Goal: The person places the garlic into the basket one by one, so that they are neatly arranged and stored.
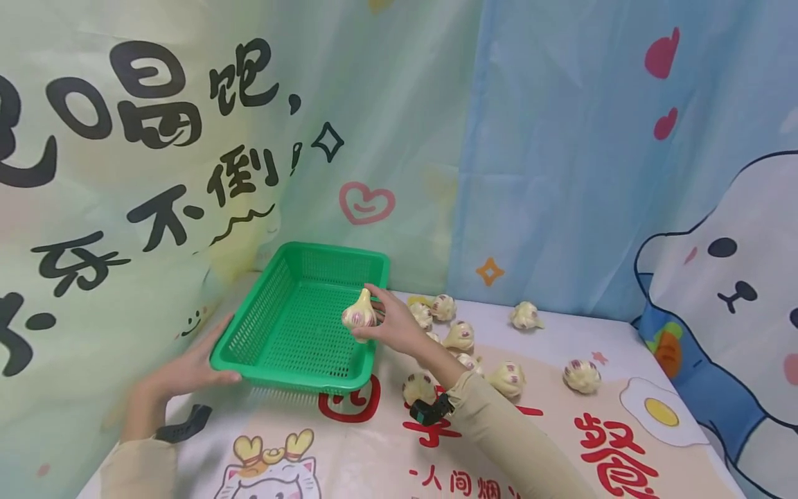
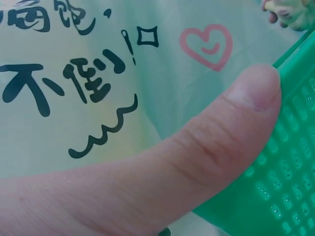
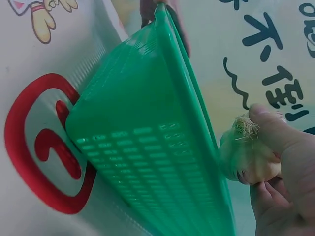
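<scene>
My right hand (image 1: pixel 399 326) holds a garlic bulb (image 1: pixel 359 316) above the right side of a green plastic basket (image 1: pixel 293 381), its stem pointing up. Thumb and fingers pinch the bulb from its sides; in the right wrist view the garlic's root tuft (image 3: pixel 246 127) shows beside the basket rim. At the basket's near left corner, my left hand (image 1: pixel 194 362) holds the wall, fingers along the left side. The left thumb (image 2: pixel 216 132) lies along the outside of the basket in the left wrist view; the other left fingers are hidden there.
Several garlic bulbs (image 1: pixel 461 335) lie right of the basket, some partly behind my right arm. Two more bulbs lie apart, one near the back (image 1: pixel 526 315) and one farther right (image 1: pixel 582 376). A printed curtain (image 1: pixel 399 138) rises behind the table and along its left.
</scene>
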Demonstrator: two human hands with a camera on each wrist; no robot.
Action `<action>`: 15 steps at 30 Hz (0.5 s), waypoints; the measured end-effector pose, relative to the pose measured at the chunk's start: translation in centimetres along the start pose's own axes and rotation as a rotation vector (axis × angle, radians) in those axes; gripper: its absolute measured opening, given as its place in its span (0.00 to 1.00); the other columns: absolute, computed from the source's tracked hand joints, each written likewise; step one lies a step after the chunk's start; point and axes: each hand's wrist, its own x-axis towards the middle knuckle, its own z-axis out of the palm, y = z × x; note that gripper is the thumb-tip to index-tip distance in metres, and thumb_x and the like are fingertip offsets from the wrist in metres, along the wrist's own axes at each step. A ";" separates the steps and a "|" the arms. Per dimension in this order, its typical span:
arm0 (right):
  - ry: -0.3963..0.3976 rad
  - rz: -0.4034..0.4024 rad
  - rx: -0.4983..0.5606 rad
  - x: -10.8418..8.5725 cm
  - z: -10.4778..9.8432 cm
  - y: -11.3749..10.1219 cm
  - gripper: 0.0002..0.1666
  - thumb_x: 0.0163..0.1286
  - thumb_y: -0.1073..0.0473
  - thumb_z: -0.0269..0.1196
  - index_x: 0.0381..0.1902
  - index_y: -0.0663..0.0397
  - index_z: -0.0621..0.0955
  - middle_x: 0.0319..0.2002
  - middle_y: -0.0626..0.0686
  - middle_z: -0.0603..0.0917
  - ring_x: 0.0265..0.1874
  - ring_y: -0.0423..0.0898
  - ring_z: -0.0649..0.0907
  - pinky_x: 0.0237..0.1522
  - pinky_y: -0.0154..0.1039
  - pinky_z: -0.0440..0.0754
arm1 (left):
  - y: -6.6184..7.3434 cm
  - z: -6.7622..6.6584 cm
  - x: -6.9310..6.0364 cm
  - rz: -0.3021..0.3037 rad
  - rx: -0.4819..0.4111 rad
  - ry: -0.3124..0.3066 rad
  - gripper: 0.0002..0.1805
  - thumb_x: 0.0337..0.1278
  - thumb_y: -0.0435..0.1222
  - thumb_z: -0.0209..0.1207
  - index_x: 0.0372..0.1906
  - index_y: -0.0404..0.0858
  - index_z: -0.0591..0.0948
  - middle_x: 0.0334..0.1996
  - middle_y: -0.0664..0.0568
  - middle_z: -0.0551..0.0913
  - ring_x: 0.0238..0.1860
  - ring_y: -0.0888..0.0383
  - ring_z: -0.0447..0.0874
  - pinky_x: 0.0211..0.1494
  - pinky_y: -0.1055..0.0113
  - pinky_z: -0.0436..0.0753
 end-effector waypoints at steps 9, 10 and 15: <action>-0.020 0.024 -0.041 3.3 2.0 -0.4 0.53 0.56 0.52 0.71 0.74 0.44 0.55 0.71 0.54 0.58 0.66 0.52 0.70 0.57 0.40 0.77 | -0.5 -0.1 0.0 -0.029 -0.021 -0.010 0.63 0.42 0.34 0.70 0.76 0.49 0.38 0.70 0.37 0.54 0.61 0.45 0.60 0.56 0.78 0.64; -0.017 0.028 -0.042 3.6 2.1 -0.4 0.53 0.56 0.52 0.71 0.74 0.44 0.56 0.71 0.54 0.58 0.66 0.51 0.70 0.56 0.40 0.77 | -0.6 -0.1 0.0 -0.031 -0.033 -0.018 0.63 0.43 0.34 0.70 0.76 0.50 0.38 0.70 0.37 0.53 0.62 0.45 0.59 0.56 0.80 0.63; -0.027 0.029 -0.024 4.6 2.9 -0.9 0.52 0.56 0.51 0.71 0.74 0.43 0.57 0.71 0.55 0.59 0.66 0.51 0.71 0.55 0.40 0.78 | -0.7 0.0 -0.1 -0.058 -0.060 -0.039 0.63 0.44 0.34 0.70 0.76 0.54 0.36 0.71 0.37 0.51 0.62 0.44 0.58 0.54 0.83 0.61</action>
